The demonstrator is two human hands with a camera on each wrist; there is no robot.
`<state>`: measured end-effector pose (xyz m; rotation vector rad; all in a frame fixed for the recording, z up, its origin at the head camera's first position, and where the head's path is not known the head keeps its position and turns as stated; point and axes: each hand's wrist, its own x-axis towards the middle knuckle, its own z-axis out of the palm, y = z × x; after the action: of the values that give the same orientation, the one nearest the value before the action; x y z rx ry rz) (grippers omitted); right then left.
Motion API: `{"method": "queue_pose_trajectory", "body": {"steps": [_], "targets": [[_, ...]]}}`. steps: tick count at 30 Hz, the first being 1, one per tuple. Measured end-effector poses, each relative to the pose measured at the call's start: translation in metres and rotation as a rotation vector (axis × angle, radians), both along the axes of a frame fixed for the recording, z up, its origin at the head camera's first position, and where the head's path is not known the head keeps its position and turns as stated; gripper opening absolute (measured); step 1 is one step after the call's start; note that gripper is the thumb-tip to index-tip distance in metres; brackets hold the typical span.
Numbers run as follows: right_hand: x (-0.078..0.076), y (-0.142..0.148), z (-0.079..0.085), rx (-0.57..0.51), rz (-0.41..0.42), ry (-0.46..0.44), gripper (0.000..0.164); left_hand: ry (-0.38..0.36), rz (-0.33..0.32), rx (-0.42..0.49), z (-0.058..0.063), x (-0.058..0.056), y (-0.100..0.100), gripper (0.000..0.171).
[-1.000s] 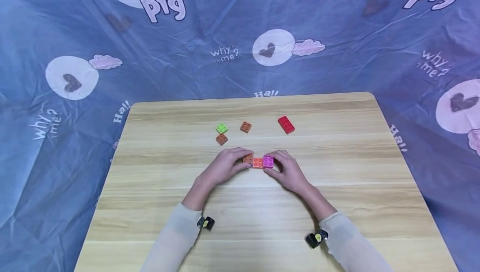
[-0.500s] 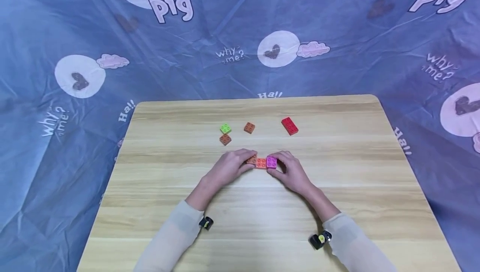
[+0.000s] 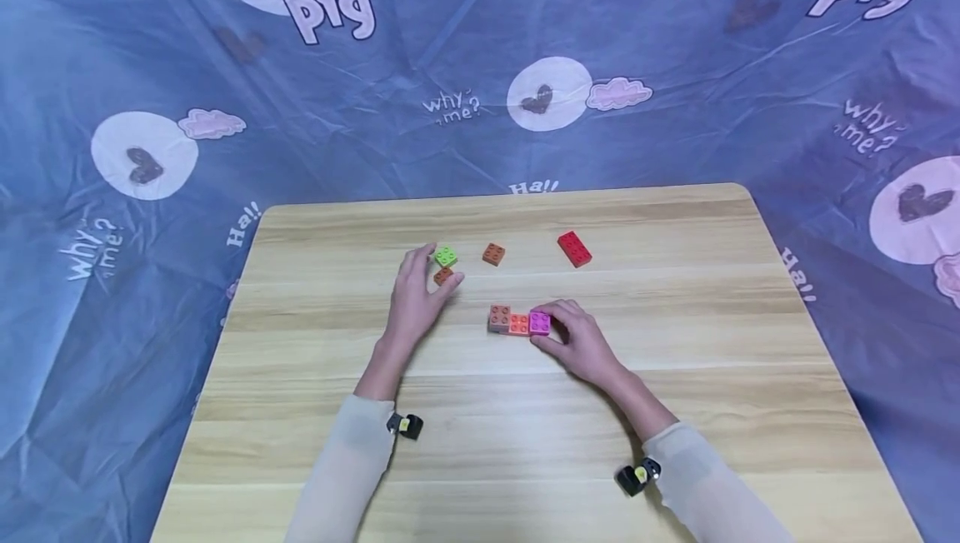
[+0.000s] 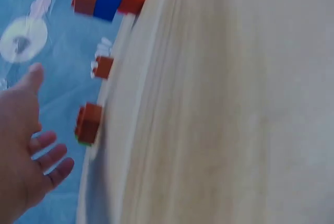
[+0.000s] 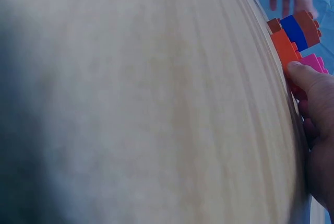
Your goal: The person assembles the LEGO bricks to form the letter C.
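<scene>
In the head view a joined row of toy building bricks lies mid-table. Its left end is a brown brick (image 3: 499, 316), the middle an orange brick (image 3: 518, 325), the right a magenta brick (image 3: 539, 322). A blue brick (image 5: 294, 32) shows under the brown one in the right wrist view. My right hand (image 3: 581, 339) pinches the magenta end between thumb and fingers. My left hand (image 3: 412, 297) is spread, thumb and fingers either side of a lime green brick (image 3: 446, 256) and a loose brown brick (image 3: 442, 277), holding neither.
Another loose brown brick (image 3: 493, 254) lies right of the green one. Farther right is a longer red brick (image 3: 574, 249). The wooden table (image 3: 675, 276) has its far edge against a blue printed cloth (image 3: 450, 43).
My left hand has let go of the brown end of the brick row and moved left and away to the green and brown bricks. My right hand keeps its grip on the magenta end.
</scene>
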<state>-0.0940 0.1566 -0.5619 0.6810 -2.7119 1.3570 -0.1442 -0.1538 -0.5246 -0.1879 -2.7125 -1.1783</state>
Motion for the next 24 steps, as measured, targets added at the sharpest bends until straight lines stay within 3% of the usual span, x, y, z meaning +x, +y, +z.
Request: {"method": "queue_pose_trajectory", "body": {"steps": [4,10,14,17,21,24], "targets": [[0.0,0.0,-0.001,0.002,0.001,-0.003,0.045,-0.022,0.077,0.019,-0.007,-0.008,-0.007,0.079],[-0.001,0.001,-0.001,0.006,0.001,-0.009,0.046,-0.05,0.079,-0.058,-0.01,-0.011,-0.01,0.054],[-0.002,0.001,-0.001,0.01,-0.002,-0.012,0.046,-0.042,0.015,-0.153,-0.01,-0.012,-0.013,0.04],[-0.002,0.002,-0.001,0.012,-0.004,-0.016,0.045,-0.041,-0.029,-0.161,-0.01,-0.011,-0.016,0.038],[-0.001,0.002,-0.001,0.01,0.001,-0.015,0.045,-0.039,-0.12,-0.057,-0.006,-0.006,-0.013,0.039],[-0.001,0.003,-0.002,0.011,0.001,-0.004,0.045,-0.043,-0.258,0.042,0.005,0.002,-0.003,0.041]]}}
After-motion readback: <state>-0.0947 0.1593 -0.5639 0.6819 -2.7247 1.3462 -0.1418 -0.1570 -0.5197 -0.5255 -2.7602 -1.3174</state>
